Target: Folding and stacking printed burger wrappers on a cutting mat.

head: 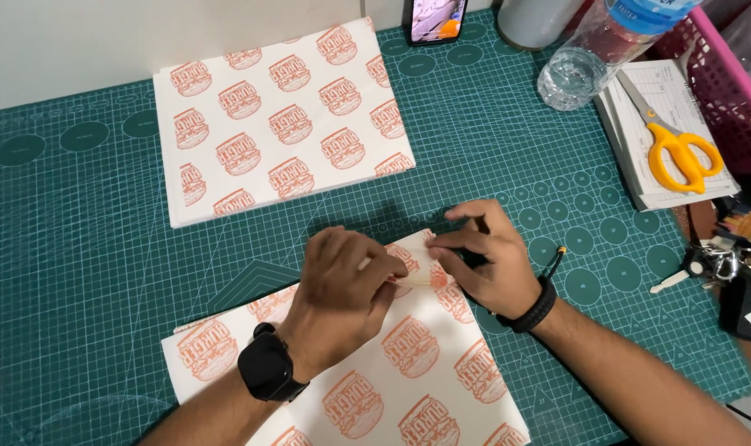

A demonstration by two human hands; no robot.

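A white paper sheet (408, 363) printed with orange burger logos lies on the green cutting mat (86, 239) in front of me. My left hand (342, 289), with a black watch on the wrist, presses down on the sheet's far corner. My right hand (483, 256), wearing a black wristband, pinches the same folded corner between its fingertips. The corner's fold is partly hidden under both hands.
A stack of the same printed paper (280, 116) lies at the back left. Yellow-handled scissors (677, 149) rest on a paper pad at right, beside a clear plastic bottle (594, 54), a pink basket (735, 91), a phone (433, 18) and keys (710, 264).
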